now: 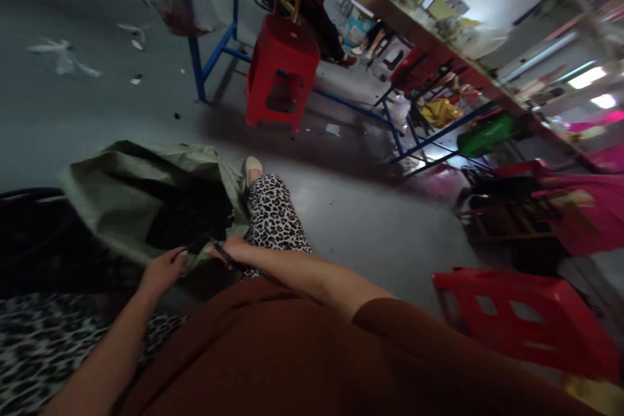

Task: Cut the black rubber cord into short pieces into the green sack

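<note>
My left hand (164,271) is closed in a pinch on a thin dark piece (180,253) at the front rim of a sack. Close by on its right, my right hand (234,249) is wrapped round a slim dark tool (223,253) with a narrow tip that points up and left; blur hides its exact kind. The wide-mouthed greenish sack (104,192) stands open between my legs. Inside it lies a heap of small black pieces (190,214), too dark to make out singly.
Dark strips or bundled material (43,240) lie left of the sack. Ahead stands a red plastic stool (283,65) by a long blue-legged workbench (414,19). Another red stool (526,318) is at the right. Plastic scraps (63,57) litter the floor. People sit beyond the bench.
</note>
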Tool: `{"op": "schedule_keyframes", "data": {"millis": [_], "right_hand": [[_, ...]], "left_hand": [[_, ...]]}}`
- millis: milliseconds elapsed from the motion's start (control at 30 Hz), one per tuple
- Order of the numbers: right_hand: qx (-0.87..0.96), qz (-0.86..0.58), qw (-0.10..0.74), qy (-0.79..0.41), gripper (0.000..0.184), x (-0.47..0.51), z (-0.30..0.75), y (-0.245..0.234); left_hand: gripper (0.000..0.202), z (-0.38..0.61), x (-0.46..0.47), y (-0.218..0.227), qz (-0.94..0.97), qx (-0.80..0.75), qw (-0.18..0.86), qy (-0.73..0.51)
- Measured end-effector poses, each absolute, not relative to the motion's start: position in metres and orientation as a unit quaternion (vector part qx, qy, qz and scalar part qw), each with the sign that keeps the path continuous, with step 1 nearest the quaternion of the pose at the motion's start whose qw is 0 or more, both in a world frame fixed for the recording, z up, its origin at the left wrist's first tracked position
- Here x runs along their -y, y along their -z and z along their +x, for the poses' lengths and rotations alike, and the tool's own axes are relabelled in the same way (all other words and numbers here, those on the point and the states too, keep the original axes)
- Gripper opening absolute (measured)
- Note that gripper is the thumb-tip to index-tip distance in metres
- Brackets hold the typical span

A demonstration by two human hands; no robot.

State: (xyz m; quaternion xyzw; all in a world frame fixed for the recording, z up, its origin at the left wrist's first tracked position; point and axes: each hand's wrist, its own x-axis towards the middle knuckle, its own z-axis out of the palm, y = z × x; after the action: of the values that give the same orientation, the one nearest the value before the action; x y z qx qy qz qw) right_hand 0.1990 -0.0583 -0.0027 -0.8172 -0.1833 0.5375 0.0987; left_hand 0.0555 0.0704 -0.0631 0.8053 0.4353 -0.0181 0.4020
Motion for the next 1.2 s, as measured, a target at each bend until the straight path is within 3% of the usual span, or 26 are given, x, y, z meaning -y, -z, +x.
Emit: {"op": "schedule_keyframes", "data": {"millis": [100,400,1200], "right_hand": [[0.188,-0.811,0.095,-0.545,0.05,0.059,0.198,0.002],[0.076,-0.773,0.218,-0.591,0.056,0.066,0.193,-0.004],[0.175,-0.743,0.179,-0.62,0.07,0.066,0.189,0.013]], "left_hand": [[0.04,0.053,-0.067,0.061,0.768,-0.454,0.447,0.062],[0.055,0.051,-0.06,0.049,0.743,-0.465,0.481,0.026],[0.048,0.047,-0.056,0.057,0.786,-0.415,0.457,0.019]]}}
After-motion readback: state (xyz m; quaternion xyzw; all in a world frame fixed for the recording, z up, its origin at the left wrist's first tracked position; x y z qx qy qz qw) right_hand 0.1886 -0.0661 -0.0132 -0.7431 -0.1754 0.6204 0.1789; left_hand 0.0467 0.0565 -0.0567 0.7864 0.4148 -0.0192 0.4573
